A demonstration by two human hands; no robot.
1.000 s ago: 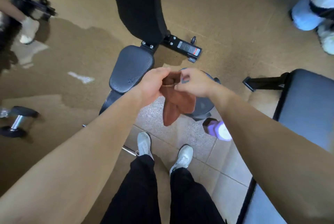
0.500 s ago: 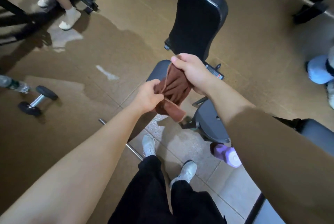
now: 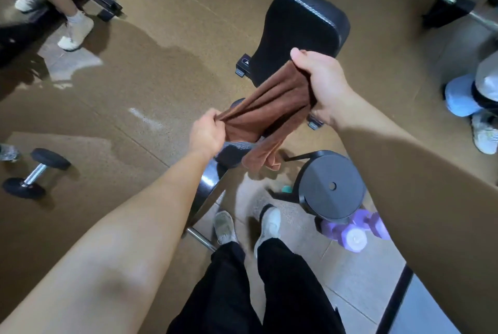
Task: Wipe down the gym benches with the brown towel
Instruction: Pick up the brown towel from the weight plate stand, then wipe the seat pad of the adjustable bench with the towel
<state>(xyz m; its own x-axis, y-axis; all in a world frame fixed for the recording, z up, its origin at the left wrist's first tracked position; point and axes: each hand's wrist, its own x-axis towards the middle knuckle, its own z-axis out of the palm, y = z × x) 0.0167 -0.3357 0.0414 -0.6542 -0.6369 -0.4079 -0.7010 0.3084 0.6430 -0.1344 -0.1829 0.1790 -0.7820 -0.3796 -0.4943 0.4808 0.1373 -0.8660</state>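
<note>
The brown towel [image 3: 265,111] is stretched in the air between both my hands, with a loose end hanging down. My left hand [image 3: 206,133] pinches its lower left corner. My right hand [image 3: 322,83] grips the upper right edge. Behind and below the towel stands a black gym bench: its padded backrest [image 3: 301,29] rises at centre top, and its seat pad [image 3: 233,153] shows just under my left hand, largely hidden by the towel.
A round black stool pad [image 3: 330,189] stands right of my feet with purple dumbbells [image 3: 353,235] beside it. A black dumbbell [image 3: 36,173] lies at far left. Another person's legs [image 3: 72,29] are top left, more feet at right [image 3: 485,134]. A second bench's edge [image 3: 404,296] is lower right.
My hands have drawn apart, spreading the bunched towel out: the right hand rose toward the backrest, the left stayed low. The view tilted up, so the whole backrest shows.
</note>
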